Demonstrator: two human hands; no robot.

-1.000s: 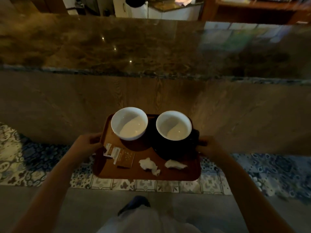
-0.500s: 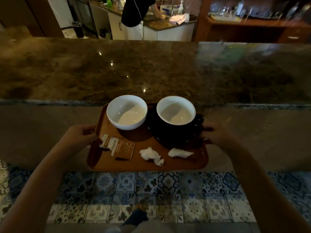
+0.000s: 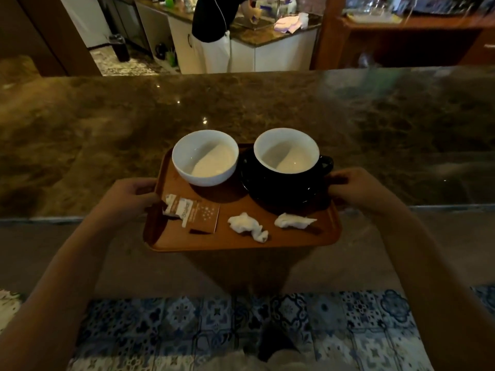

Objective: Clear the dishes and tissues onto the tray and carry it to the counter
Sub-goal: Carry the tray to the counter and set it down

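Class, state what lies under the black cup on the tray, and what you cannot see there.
A black saucer sits under the black cup, resting on the tray. The saucer's centre and the tray beneath it are hidden.

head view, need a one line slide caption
Both hands, left and right, hold a tray of cups and tissues at the counter.

A patterned blue tile floor (image 3: 187, 325) is running along the bottom edge. Beyond, a person in a dark top and white apron (image 3: 214, 30) is standing at a white cabinet (image 3: 281, 53) with a stone top. A crumpled pale cloth (image 3: 290, 22) is lying near that top's right corner. A dark bin (image 3: 119, 47) is standing on the speckled floor (image 3: 128, 66) at the left. Wooden shelving (image 3: 401, 36) is filling the upper right, its glassware blurred.
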